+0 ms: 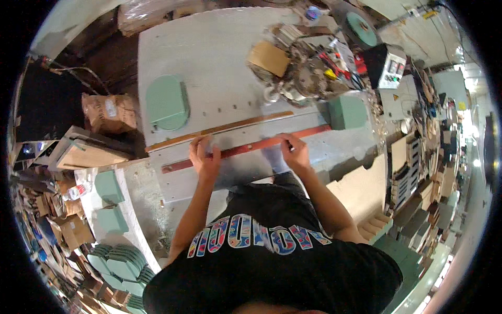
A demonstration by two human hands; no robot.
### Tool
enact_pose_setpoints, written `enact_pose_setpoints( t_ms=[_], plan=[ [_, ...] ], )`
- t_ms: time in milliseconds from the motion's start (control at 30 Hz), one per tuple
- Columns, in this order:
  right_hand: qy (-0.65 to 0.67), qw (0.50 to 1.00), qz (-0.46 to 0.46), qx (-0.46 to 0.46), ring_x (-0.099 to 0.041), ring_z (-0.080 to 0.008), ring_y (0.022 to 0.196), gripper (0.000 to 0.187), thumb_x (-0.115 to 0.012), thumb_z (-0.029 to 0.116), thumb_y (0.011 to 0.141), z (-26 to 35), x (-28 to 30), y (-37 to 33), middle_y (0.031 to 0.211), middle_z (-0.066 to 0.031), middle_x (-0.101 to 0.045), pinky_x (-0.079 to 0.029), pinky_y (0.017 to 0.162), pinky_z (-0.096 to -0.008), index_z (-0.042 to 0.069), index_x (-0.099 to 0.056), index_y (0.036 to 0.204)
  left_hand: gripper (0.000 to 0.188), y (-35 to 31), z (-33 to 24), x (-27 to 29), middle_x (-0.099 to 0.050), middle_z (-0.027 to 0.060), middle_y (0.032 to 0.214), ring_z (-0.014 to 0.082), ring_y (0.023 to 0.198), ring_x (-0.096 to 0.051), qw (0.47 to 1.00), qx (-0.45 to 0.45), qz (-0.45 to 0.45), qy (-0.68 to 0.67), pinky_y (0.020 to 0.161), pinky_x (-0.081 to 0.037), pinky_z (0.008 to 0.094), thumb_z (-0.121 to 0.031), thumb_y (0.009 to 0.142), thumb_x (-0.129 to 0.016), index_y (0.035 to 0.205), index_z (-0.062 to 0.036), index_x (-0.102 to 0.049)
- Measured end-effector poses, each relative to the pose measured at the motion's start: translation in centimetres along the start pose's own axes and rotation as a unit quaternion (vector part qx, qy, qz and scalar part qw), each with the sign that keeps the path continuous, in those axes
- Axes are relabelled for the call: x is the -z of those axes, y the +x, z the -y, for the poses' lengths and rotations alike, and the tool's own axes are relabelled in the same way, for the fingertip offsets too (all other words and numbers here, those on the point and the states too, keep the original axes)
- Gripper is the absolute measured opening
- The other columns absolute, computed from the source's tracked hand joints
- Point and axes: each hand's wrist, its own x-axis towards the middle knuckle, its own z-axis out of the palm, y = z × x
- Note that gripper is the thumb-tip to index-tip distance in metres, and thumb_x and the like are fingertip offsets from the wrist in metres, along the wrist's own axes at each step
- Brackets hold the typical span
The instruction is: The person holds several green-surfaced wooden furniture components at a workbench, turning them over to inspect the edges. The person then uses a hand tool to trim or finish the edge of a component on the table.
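Black T-shirt w/ multicolored lettering nearest the camera, its wearer at a gray metal table. Just beyond, two bare hands over a long red strip, which runs L to R across the near part of the tabletop, R end a bit farther off. L hand: thumb & fingers apart in a loose curve over the strip's L part, nothing seen in the gap. R hand: thumb & fingers drawn in close, tips by the strip's upper edge; can't tell if they hold anything. Green block at strip's R end. Next, a thin brown strip, roughly parallel. Past that, on L, a rounded flat green piece. Farther, on R: messy pile of tools & bits, then a control box w/ buttons.
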Motion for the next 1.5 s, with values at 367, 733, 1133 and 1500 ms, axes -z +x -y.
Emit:
enact_pose_setpoints(
  t_ms=[367, 733, 1133, 1500],
  plan=[
    [-0.424, 0.895, -0.139, -0.006, -0.070, -0.0415, 0.120, 0.045, -0.082, 0.020, 0.097, -21.4, 29.3, 11.4, 0.130, -0.0196, -0.074, -0.054, 0.109, -0.0509, 0.009, -0.075, 0.139, 0.041, -5.0, -15.8, -17.7, -0.081, 0.0168, 0.121, 0.0247, 0.103, -0.080, 0.887, 0.061, 0.393, -0.234, 0.089, -0.063, 0.0381, -0.022, 0.103, -0.076, 0.140, -0.0052, -0.072],
    [-0.278, 0.959, -0.047, -0.012, -0.063, -0.0419, 0.131, 0.053, -0.083, 0.025, 0.097, -18.9, 28.1, 8.8, 0.137, -0.0184, -0.070, -0.051, 0.110, -0.0531, 0.014, -0.071, 0.147, 0.114, -4.8, -28.1, -28.0, -0.068, 0.0299, 0.140, 0.0358, 0.116, -0.074, 0.866, 0.050, 0.448, -0.218, 0.098, -0.061, 0.0445, -0.039, 0.094, -0.088, 0.173, 0.0095, -0.023],
    [-0.156, 0.981, 0.010, 0.118, -0.054, -0.0449, 0.133, 0.070, -0.090, 0.030, 0.088, -14.9, 12.5, 1.2, 0.149, -0.0222, -0.055, -0.048, 0.113, -0.0551, 0.015, -0.067, 0.151, 0.107, -5.0, -16.9, -16.2, -0.066, 0.0247, 0.141, 0.0430, 0.124, -0.068, 0.925, 0.073, 0.371, -0.050, 0.101, -0.058, 0.0498, -0.026, 0.083, -0.093, 0.171, -0.0032, -0.037],
    [-0.239, 0.969, 0.025, 0.050, -0.043, -0.0478, 0.147, 0.108, -0.090, 0.059, 0.081, -14.7, 7.0, 1.5, 0.170, -0.0214, -0.038, -0.034, 0.120, -0.0678, 0.024, -0.044, 0.172, 0.110, -1.8, -13.3, -17.4, -0.064, 0.0234, 0.145, 0.0471, 0.133, -0.064, 0.921, -0.015, 0.360, 0.146, 0.111, -0.054, 0.0557, -0.046, 0.081, -0.093, 0.172, -0.0121, -0.041]
  ],
)
